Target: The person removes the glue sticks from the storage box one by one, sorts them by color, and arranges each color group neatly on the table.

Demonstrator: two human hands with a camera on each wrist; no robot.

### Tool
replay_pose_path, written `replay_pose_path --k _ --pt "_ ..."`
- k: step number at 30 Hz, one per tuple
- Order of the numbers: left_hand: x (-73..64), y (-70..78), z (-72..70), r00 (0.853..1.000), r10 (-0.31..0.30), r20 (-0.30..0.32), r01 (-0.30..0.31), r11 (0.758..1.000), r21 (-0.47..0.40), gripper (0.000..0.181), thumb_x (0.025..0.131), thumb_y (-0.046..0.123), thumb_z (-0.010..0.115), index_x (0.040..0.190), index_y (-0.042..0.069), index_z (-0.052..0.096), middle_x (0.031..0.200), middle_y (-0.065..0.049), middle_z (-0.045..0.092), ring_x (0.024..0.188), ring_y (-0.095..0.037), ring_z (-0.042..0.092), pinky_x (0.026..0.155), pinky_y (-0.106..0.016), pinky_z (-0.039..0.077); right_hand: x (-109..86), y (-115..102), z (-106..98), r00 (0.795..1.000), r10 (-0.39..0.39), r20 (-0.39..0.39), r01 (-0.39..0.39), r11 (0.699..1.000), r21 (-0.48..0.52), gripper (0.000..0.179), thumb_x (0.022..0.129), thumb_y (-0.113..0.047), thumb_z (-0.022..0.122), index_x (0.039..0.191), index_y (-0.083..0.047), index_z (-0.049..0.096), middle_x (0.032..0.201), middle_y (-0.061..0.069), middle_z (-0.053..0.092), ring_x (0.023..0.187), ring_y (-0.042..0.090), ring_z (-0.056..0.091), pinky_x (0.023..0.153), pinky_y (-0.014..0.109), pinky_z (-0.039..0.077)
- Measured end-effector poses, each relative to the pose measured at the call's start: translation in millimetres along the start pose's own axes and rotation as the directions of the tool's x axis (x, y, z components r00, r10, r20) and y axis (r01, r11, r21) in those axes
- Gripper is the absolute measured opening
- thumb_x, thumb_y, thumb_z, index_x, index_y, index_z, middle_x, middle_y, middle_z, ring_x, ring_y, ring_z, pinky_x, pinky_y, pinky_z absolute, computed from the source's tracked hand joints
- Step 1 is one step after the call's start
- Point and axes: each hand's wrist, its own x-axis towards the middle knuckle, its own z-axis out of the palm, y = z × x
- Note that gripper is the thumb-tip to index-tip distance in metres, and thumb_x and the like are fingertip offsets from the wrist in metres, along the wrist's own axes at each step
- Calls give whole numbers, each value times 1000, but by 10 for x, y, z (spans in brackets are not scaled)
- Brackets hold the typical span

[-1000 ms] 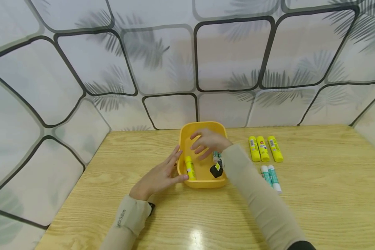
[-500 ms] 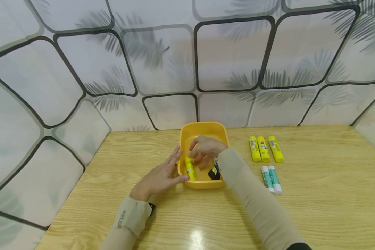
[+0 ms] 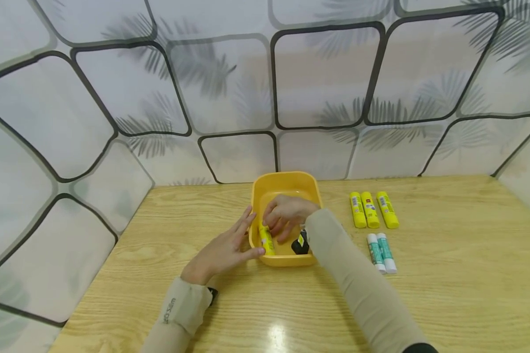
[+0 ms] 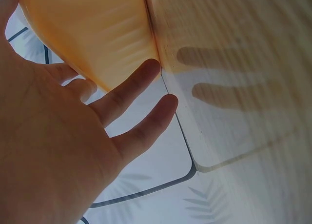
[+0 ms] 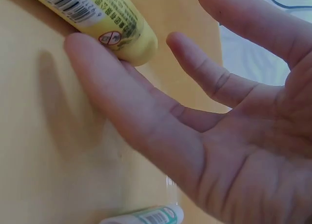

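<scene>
A yellow plastic bin (image 3: pixel 287 261) stands on the table near the wall. My left hand (image 3: pixel 224 251) rests at its left side, fingers extended along the outer wall and thumb at the near rim. My right hand (image 3: pixel 290 212) reaches down inside, fingers loosely bent at the upper end of a yellow glue stick (image 3: pixel 266 241) lying along the left wall. In the right wrist view, the thumb overlaps the lower edge of that glue stick (image 5: pixel 114 26), while the other fingers stand apart. A white and green glue stick (image 5: pixel 158 216) lies lower in that view.
To the right of the bin, three yellow glue sticks (image 3: pixel 370 210) lie side by side on the wooden table (image 3: pixel 459 255). Two white and green glue sticks (image 3: pixel 382 253) lie just nearer. A patterned wall covering (image 3: pixel 234 83) rises behind and at the left.
My right hand has lowered into the bin and shifted left and nearer, its fingers coming to the yellow glue stick. The left hand keeps its place at the bin.
</scene>
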Motion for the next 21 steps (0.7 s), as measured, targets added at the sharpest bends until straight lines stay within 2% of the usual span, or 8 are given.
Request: replay_pose_path --k 7,15,21 --pt "-9 2 -6 1000 3 -5 -3 1000 -9 91 99 51 60 165 15 8 170 2 -4 147 -37 29 114 -60 30 49 27 -48 999 -20 41 19 999 32 33 98 -6 62 126 11 61 115 20 68 100 33 70 78 44 61" --pt "-8 -18 5 1000 13 -5 -13 1000 -8 94 98 59 58 165 14 9 170 1 -3 147 -38 28 114 -59 29 61 23 -60 998 -31 56 29 999 23 29 97 -3 64 121 12 66 111 19 72 100 30 71 86 43 59" --pt "-9 -7 1 1000 2 -5 -2 1000 -8 91 98 55 59 165 18 8 170 5 -4 146 -38 30 112 -62 32 39 26 -74 995 -56 77 50 996 76 35 99 -5 60 131 10 61 128 19 65 114 38 65 85 51 58"
